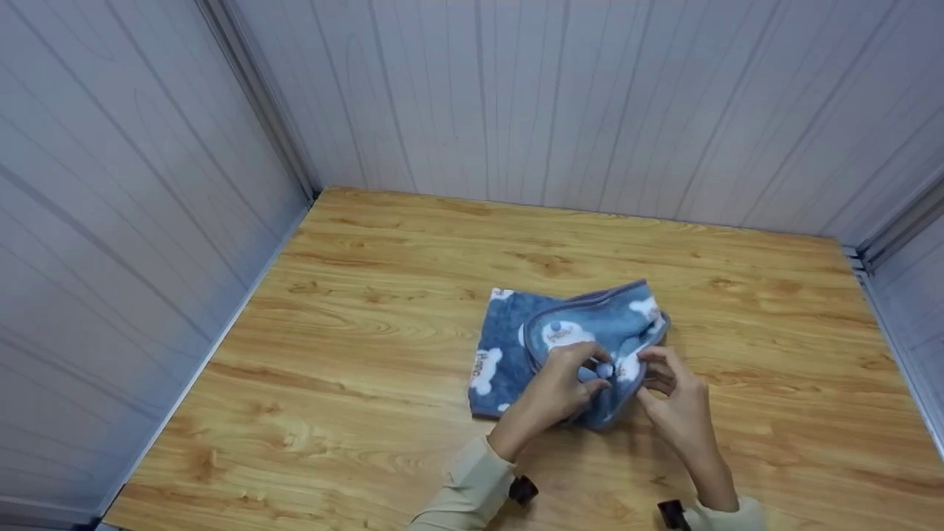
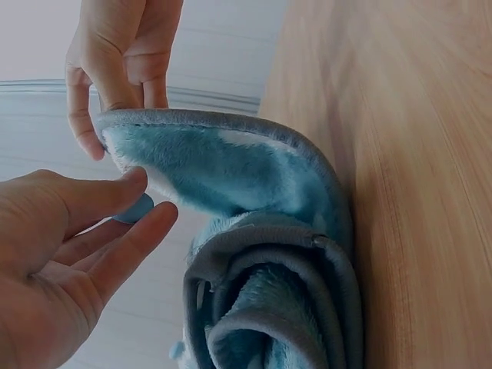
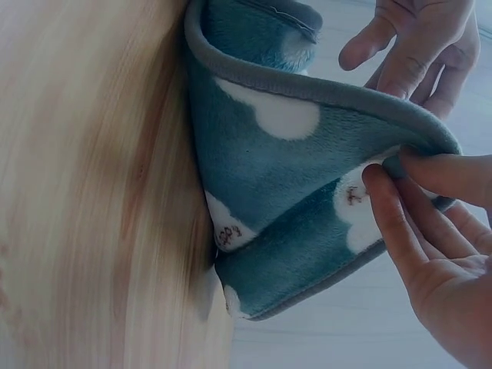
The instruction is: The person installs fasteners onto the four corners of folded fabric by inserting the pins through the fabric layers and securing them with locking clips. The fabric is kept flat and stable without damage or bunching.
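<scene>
A folded blue fleece blanket (image 1: 509,332) with white cloud-like patches and grey piped edges lies on the table, its right part lifted and bent over. My left hand (image 1: 557,383) is above the lifted part, pinching a small round blue button (image 2: 134,209) between thumb and finger. Beside it on the right, my right hand (image 1: 678,405) pinches the blanket's piped edge. In the right wrist view, a bit of blue (image 3: 393,167) shows between the right thumb and forefinger. Rolled layers of the blanket (image 2: 269,300) stand below the left hand in the left wrist view.
The wood-grain table (image 1: 354,354) extends around the blanket. Pale panel walls (image 1: 516,96) close it in at the back, left and right. A small black piece (image 1: 523,490) sits at the left cuff, another (image 1: 672,514) at the right.
</scene>
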Motion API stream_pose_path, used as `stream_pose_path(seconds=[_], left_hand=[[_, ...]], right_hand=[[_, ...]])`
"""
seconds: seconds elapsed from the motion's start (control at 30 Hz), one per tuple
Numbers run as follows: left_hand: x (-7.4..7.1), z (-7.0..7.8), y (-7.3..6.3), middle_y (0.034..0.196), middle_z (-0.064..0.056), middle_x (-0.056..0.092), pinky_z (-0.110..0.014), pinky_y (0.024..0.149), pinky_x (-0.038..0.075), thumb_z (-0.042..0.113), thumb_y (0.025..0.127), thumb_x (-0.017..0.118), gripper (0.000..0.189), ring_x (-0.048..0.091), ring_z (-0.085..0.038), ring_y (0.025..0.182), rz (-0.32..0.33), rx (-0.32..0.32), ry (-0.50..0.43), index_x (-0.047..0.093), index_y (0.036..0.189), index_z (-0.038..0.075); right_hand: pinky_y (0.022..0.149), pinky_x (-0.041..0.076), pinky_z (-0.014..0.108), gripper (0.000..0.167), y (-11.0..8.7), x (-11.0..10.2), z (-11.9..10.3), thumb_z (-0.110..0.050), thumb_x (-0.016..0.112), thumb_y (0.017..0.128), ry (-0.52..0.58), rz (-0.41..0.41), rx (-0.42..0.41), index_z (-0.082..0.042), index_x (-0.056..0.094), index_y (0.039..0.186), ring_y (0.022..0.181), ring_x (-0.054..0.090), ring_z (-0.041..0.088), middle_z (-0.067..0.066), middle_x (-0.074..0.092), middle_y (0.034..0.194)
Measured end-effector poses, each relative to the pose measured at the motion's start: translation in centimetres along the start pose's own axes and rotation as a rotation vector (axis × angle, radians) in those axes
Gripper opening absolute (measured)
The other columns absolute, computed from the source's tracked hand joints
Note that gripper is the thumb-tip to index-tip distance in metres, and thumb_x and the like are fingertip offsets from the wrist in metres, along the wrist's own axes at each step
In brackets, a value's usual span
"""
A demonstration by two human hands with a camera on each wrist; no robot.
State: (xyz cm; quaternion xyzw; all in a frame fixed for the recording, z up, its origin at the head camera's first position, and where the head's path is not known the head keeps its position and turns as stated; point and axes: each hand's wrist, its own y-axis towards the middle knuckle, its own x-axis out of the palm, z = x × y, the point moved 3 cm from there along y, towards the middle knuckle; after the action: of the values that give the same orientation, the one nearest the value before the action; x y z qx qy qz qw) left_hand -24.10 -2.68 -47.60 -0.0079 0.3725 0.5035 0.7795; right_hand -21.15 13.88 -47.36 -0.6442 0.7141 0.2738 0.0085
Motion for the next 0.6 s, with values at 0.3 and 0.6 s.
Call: stream_pose_path(seconds=[0.3, 0.6], left_hand=[[0.6, 0.4, -0.1, 0.095, -0.001, 0.067, -0.014, 0.072, 0.049, 0.01, 0.08, 0.075, 0.022, 0.063, -0.004, 0.084, -0.008, 0.035, 0.03, 0.066, 0.101, 0.008], [1.0, 0.6, -0.3, 0.097, -0.002, 0.066, -0.015, 0.073, 0.049, 0.01, 0.085, 0.069, 0.017, 0.065, -0.006, 0.088, 0.017, 0.058, -0.001, 0.059, 0.098, 0.009]], right_hand=[[0.064, 0.051, 0.017, 0.036, -0.1, 0.1, -0.3, 0.026, 0.062, 0.068, -0.055, 0.009, -0.03, 0.004, 0.063, 0.096, 0.076, 0.065, 0.016, 0.013, 0.067, 0.089], [0.062, 0.052, 0.017, 0.028, -0.1, -0.3, -3.8, 0.027, 0.061, 0.067, -0.079, 0.024, -0.028, 0.011, 0.062, 0.09, 0.073, 0.064, 0.017, 0.019, 0.066, 0.083]])
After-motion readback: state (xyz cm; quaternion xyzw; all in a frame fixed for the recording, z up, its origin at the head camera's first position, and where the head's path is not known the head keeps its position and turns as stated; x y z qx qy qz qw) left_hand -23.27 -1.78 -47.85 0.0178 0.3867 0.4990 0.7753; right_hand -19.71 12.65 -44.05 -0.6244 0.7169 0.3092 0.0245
